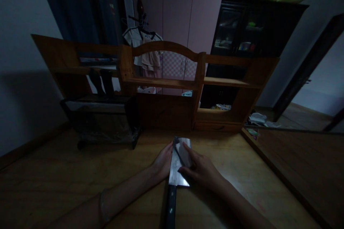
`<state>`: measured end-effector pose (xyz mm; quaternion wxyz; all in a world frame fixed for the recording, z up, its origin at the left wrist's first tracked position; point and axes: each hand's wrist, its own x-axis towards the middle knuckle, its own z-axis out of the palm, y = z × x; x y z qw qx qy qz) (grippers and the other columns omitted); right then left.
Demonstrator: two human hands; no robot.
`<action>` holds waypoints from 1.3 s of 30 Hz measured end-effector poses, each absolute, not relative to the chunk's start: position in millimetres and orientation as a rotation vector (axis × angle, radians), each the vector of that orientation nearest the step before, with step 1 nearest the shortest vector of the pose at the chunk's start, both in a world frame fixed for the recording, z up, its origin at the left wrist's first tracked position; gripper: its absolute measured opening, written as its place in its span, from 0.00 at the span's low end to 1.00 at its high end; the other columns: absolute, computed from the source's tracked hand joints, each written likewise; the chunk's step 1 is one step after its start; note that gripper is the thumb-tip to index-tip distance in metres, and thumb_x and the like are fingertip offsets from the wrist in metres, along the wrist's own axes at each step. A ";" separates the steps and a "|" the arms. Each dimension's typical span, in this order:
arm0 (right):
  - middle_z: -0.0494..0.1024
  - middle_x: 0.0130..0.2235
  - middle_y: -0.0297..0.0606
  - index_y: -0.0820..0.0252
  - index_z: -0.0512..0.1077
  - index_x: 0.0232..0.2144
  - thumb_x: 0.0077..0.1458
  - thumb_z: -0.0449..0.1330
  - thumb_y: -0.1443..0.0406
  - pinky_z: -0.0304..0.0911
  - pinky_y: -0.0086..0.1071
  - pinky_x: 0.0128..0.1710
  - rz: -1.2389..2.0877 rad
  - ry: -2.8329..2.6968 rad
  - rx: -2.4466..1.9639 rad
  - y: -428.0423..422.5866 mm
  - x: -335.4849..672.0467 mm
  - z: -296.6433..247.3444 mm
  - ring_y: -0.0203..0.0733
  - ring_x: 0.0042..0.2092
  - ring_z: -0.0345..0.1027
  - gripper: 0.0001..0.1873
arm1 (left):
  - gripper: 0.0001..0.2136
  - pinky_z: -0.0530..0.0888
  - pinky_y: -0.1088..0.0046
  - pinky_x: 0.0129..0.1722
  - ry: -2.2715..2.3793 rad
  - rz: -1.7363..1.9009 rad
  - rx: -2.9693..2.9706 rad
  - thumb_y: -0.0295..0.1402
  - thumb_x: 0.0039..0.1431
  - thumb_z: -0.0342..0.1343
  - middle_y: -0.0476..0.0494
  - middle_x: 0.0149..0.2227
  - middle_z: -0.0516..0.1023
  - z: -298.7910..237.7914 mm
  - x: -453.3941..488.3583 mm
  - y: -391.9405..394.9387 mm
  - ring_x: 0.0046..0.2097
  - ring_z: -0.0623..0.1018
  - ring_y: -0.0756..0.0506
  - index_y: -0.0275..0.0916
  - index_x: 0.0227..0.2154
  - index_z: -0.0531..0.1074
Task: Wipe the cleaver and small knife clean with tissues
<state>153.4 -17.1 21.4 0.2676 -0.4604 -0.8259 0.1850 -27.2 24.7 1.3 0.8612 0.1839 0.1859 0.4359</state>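
Note:
A cleaver (175,176) with a broad metal blade and a black riveted handle points away from me over the wooden surface, its handle toward me. At the blade's left edge my left hand (162,163) holds it, with most of its fingers hidden behind the metal. My right hand (203,170) is closed on a white piece of tissue or cloth (184,153), pressed against the upper face of the blade. The thumb and a finger of that hand lie along the white piece.
A black-framed knife stand (103,123) with dark handles (106,82) sticking up is at the left. Behind it runs a wooden shelf unit (166,111) with a drawer (217,127). A raised wooden edge (279,171) borders the surface on the right. The room is dim.

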 end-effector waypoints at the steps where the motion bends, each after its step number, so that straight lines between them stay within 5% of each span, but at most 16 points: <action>1: 0.77 0.48 0.47 0.54 0.45 0.68 0.54 0.63 0.54 0.65 0.37 0.38 0.503 -2.230 -1.251 -16.8 153.5 20.6 0.48 0.40 0.73 0.47 | 0.17 0.66 0.62 0.57 0.390 0.914 0.388 0.37 0.65 0.49 0.37 0.43 0.79 1.3 -27.1 24.8 0.44 0.79 0.42 0.31 0.50 0.69; 5: 0.78 0.40 0.43 0.57 0.37 0.69 0.55 0.62 0.57 0.64 0.35 0.35 0.517 -2.223 -1.253 -16.1 154.9 18.4 0.44 0.35 0.71 0.50 | 0.18 0.66 0.59 0.56 0.401 0.902 0.388 0.38 0.65 0.49 0.37 0.42 0.79 1.6 -27.0 24.7 0.44 0.79 0.41 0.31 0.52 0.68; 13: 0.76 0.49 0.45 0.55 0.29 0.68 0.52 0.57 0.70 0.65 0.36 0.40 0.516 -2.219 -1.141 -16.0 157.0 16.1 0.44 0.40 0.71 0.52 | 0.17 0.67 0.62 0.56 0.366 0.867 0.380 0.38 0.65 0.48 0.37 0.42 0.80 4.8 -27.3 23.6 0.43 0.79 0.42 0.31 0.49 0.71; 25: 0.69 0.59 0.44 0.52 0.50 0.66 0.51 0.54 0.74 0.65 0.37 0.50 0.552 -2.227 -1.114 -14.6 162.1 22.8 0.46 0.52 0.70 0.42 | 0.17 0.65 0.63 0.58 0.357 0.859 0.388 0.38 0.65 0.49 0.36 0.44 0.80 -0.4 -29.9 25.1 0.47 0.79 0.42 0.31 0.49 0.71; 32: 0.61 0.65 0.40 0.52 0.53 0.65 0.54 0.53 0.72 0.53 0.44 0.63 0.584 -2.365 -0.992 -20.7 158.0 31.9 0.46 0.64 0.55 0.37 | 0.17 0.70 0.64 0.51 0.462 0.833 0.394 0.39 0.65 0.48 0.36 0.35 0.81 -0.7 -29.4 25.5 0.38 0.80 0.42 0.28 0.40 0.74; 39: 0.57 0.66 0.38 0.51 0.53 0.65 0.57 0.53 0.71 0.47 0.47 0.65 0.601 -2.459 -0.939 -23.3 156.3 39.6 0.45 0.66 0.50 0.35 | 0.17 0.72 0.66 0.48 0.515 0.855 0.382 0.38 0.66 0.47 0.36 0.34 0.81 5.8 -27.7 22.4 0.36 0.81 0.43 0.29 0.38 0.74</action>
